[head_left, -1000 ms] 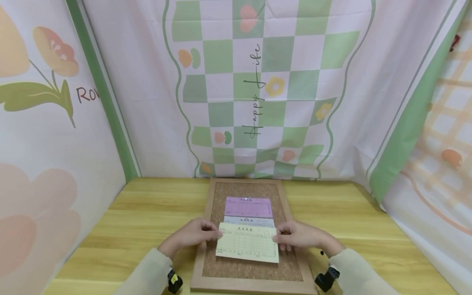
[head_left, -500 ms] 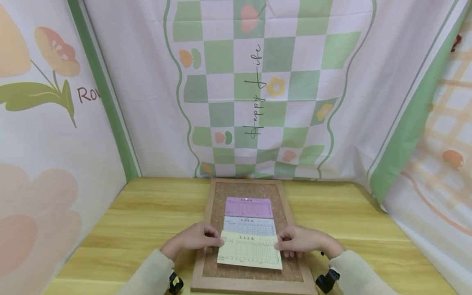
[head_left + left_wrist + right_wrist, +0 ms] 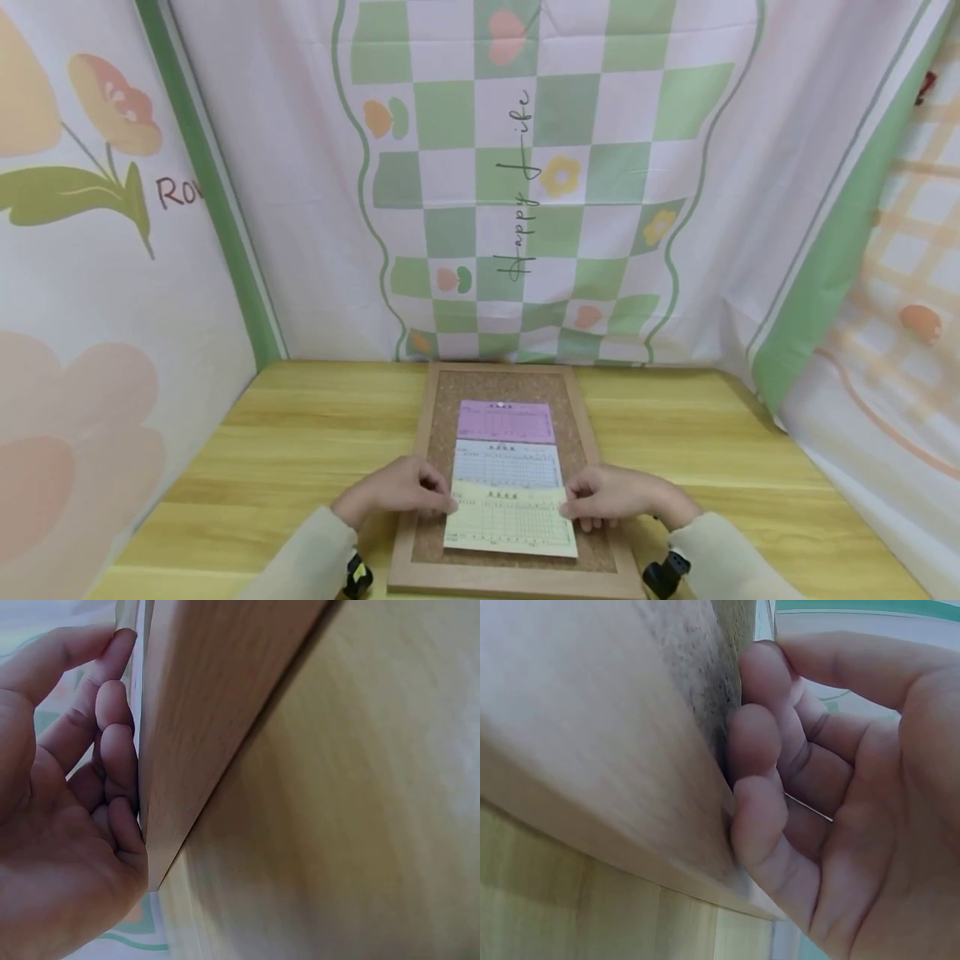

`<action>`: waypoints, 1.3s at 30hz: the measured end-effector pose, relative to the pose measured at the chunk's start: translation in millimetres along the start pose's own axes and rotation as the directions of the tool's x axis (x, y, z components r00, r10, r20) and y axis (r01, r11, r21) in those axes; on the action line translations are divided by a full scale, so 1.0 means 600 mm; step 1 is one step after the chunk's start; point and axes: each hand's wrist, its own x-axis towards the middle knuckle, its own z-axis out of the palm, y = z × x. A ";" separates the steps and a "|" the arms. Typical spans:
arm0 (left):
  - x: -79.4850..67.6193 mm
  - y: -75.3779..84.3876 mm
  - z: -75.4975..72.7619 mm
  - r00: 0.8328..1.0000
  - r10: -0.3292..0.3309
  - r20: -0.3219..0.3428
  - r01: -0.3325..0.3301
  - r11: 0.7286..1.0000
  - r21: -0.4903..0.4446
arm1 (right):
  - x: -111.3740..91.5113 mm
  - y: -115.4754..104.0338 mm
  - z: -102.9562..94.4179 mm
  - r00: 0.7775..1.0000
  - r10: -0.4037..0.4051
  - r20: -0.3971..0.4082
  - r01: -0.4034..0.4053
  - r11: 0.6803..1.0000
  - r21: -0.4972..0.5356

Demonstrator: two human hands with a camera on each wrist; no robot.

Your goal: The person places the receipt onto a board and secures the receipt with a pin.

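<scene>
A pale yellow printed form point(image 3: 510, 527) lies over the lower part of a wood-framed corkboard point(image 3: 438, 560). My left hand point(image 3: 397, 490) pinches its left edge between thumb and forefinger, and my right hand point(image 3: 624, 495) pinches the right edge. Above it on the cork are a light blue form point(image 3: 507, 465) and, higher up, a purple form point(image 3: 506, 422) with a white pushpin point(image 3: 501, 405) at its top. The yellow form's top edge meets the lower part of the blue one. In the left wrist view, the other fingers rest close against the board's frame point(image 3: 210, 697).
The corkboard lies on a wooden table point(image 3: 300, 433) that reaches back to a patterned curtain point(image 3: 555, 250). A small black object, partly hidden, lies beside my right wrist. Curtains also hang along both sides.
Both hands have moved the yellow form down the board toward me, uncovering more of the blue form. The purple form and the corkboard have stayed in place.
</scene>
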 end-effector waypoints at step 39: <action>0.004 0.002 0.007 1.000 0.022 -0.018 -0.019 0.990 0.139 | 0.005 -0.011 0.016 0.998 0.051 -0.049 -0.057 0.990 -0.132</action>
